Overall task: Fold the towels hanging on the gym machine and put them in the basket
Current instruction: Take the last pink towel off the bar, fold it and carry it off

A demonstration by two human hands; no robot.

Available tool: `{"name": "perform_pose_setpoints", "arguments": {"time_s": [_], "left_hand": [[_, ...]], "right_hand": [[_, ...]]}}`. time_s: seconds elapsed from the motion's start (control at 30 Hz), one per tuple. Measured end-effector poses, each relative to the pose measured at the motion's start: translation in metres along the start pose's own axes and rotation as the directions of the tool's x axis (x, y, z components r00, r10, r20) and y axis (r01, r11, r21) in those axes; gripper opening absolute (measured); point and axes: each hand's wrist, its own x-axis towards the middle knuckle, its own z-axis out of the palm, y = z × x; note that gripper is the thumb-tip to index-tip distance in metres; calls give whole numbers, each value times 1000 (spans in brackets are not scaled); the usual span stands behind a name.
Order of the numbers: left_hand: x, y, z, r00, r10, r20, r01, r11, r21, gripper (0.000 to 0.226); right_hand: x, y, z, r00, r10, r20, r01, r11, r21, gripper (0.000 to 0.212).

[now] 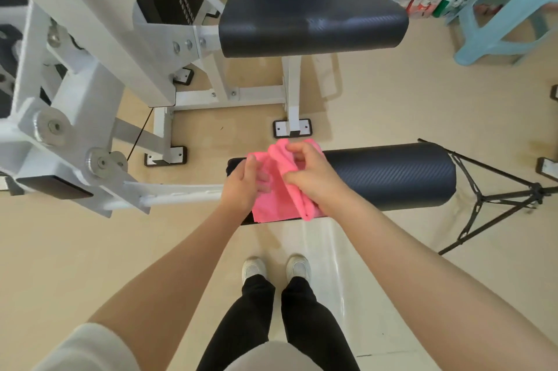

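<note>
Pink towel [282, 186] on leg roller pad [389, 176], both hands engaged.
Left hand [241, 186] fingertips hidden in cloth; right hand [308, 171] pinches a fold. Cream floor [392, 99]; tripod [483, 198] cut off right.

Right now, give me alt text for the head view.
Both hands, left hand and right hand, grip a pink towel draped over a black roller pad of a white gym machine, its seat beyond.

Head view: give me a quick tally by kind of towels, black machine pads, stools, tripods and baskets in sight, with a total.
Pink cloth towels: 1, held by left hand and right hand
Black padded seat: 1
Black foam roller pad: 1
Light blue plastic stool: 1
Black tripod: 1
Baskets: 0 in view
Total: 5
</note>
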Motion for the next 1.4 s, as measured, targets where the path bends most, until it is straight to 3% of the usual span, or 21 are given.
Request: {"name": "perform_pose_setpoints", "arguments": {"time_s": [0.17,0.27,0.37,0.5,0.57,0.6,0.7,0.8,0.87,1.0,1.03,1.1,1.2,1.3,1.4], "left_hand": [[-3,4,-11,997,-49,51,50,999,-20,52],[3,4,-12,999,-42,30,39,994,104,39],[14,-4,-12,998,1,61,-15,974,225,28],[23,-10,-16,991,-73,113,55,987,153,23],[24,-8,-18,995,-29,91,13,984,179,39],[25,-8,-19,998,21,67,-39,958,285,50],[13,1,-15,954,296,43,-240,670,702,72],[5,-3,-2,754,523,399,-606,319,729,55],[11,-13,1,690,464,556,-690,189,699,56],[17,-21,-14,738,208,643,-669,97,737,92],[19,-21,-17,742,196,641,-662,65,747,99],[23,-22,-24,753,213,622,-651,105,752,108],[20,-24,-25,779,215,590,-619,105,779,118],[20,-22,-22,807,151,571,-585,73,808,128],[22,-18,-26,797,114,593,-601,56,797,131]], "right_hand": [[3,10,41,996,-75,46,81,984,-160,62],[3,16,48,984,-78,157,108,976,-188,72],[2,22,36,994,-64,83,78,981,-175,65],[4,32,8,980,-191,-63,134,852,-506,54],[5,35,3,986,-164,-36,108,787,-607,55],[5,36,3,993,-121,-17,79,746,-661,57],[6,38,7,1000,29,-8,-24,608,-793,67],[10,36,13,996,79,-47,-84,567,-820,82],[12,36,18,994,85,-67,-102,533,-840,85],[11,39,20,990,109,-86,-127,460,-879,104],[11,41,17,988,118,-102,-145,457,-877,109],[7,48,6,972,170,-164,-229,508,-830,116],[-2,62,-13,961,209,-180,-276,679,-680,113],[-4,63,-16,965,144,-221,-239,832,-500,80],[7,50,-6,933,123,-339,-263,875,-406,50]]}}
